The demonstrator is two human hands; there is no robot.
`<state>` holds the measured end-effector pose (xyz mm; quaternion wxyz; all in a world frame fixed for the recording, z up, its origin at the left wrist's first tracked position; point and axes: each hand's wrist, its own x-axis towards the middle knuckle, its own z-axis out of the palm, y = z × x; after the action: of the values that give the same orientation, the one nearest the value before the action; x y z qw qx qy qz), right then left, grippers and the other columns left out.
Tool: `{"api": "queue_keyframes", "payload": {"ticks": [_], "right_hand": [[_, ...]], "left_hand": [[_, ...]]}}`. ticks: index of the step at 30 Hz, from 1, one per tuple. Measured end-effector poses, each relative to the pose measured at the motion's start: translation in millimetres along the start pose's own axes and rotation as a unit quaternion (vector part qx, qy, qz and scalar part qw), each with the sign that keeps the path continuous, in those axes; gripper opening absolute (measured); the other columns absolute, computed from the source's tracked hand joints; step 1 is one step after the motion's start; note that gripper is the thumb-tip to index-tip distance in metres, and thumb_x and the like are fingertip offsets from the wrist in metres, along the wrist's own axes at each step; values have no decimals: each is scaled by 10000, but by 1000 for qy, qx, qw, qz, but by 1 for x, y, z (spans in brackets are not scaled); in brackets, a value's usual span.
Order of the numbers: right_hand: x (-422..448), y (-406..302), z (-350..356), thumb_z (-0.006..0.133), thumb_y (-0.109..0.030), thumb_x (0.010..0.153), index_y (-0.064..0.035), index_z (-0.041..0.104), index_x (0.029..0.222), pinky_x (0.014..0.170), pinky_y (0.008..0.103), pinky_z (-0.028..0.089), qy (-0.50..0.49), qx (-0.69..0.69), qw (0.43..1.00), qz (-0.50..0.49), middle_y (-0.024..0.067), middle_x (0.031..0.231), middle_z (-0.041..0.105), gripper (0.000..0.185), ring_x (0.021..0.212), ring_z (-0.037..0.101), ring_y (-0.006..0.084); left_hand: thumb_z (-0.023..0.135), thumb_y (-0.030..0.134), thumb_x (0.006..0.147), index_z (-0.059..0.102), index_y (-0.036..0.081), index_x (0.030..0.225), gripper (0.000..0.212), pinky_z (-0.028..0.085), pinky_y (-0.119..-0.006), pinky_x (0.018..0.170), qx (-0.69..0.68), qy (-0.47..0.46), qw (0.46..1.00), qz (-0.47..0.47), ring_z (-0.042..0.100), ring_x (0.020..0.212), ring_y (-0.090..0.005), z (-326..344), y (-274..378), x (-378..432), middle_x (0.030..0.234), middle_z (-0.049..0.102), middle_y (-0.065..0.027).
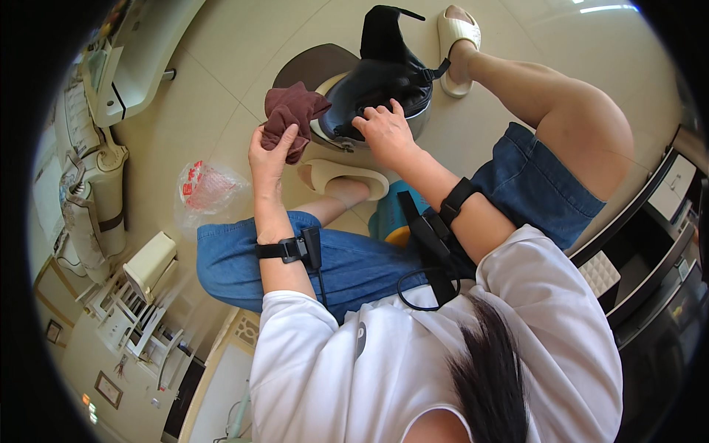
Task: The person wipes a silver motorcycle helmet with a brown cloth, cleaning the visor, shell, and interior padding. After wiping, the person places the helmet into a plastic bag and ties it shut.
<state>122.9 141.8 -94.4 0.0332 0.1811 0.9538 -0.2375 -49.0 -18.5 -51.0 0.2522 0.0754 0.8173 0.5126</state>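
Note:
A bunched maroon cloth [296, 119] is pinched between the thumb and fingers of my left hand [271, 152]. Right of it, a black bag [388, 77] with a strap and buckle lies over a round container with a metallic side [420, 123]. My right hand [386, 130] rests at the near edge of the bag, fingers bent and spread; the fingertips touch or hover over the black material, I cannot tell which. Behind the bag shows a dark brown rounded panel [316, 63], perhaps the container's lid.
A clear plastic bag with red print [207, 188] lies on the tiled floor at left. My slippered feet flank the container. A blue cylindrical thing [394, 213] stands between my legs. White furniture [135, 72] is at upper left, a dark cabinet [637, 260] at right.

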Motion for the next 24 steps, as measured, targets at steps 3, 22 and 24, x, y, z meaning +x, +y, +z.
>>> {"api": "queue_keyframes", "payload": {"ticks": [3, 22, 24], "right_hand": [[3, 9, -6, 715, -145, 791, -109, 665, 972, 956, 434, 454, -42, 73, 996, 5, 88, 942, 631, 191, 986, 613, 298], [27, 58, 11, 511, -421, 930, -111, 749, 1010, 904, 463, 472, -188, -63, 954, 226, 104, 1062, 720, 399, 1038, 660, 313], [30, 58, 8, 566, -412, 909, -108, 756, 966, 838, 441, 519, -144, -68, 959, 236, 112, 1011, 729, 363, 982, 684, 319]], "left_hand": [[885, 208, 730, 651, 0, 988, 406, 513, -265, 755, 18, 12, 1000, -7, 620, 818, -118, 2, -15, 0, 923, 676, -50], [491, 382, 941, 582, 202, 1139, 283, 421, -474, 845, -531, -104, 831, -125, 557, 1153, -250, -19, 19, -63, 1211, 624, -2], [512, 343, 920, 575, 206, 1230, 344, 443, -473, 858, -548, -105, 812, -172, 552, 1184, -243, -9, 22, -90, 1276, 605, -1]]}}
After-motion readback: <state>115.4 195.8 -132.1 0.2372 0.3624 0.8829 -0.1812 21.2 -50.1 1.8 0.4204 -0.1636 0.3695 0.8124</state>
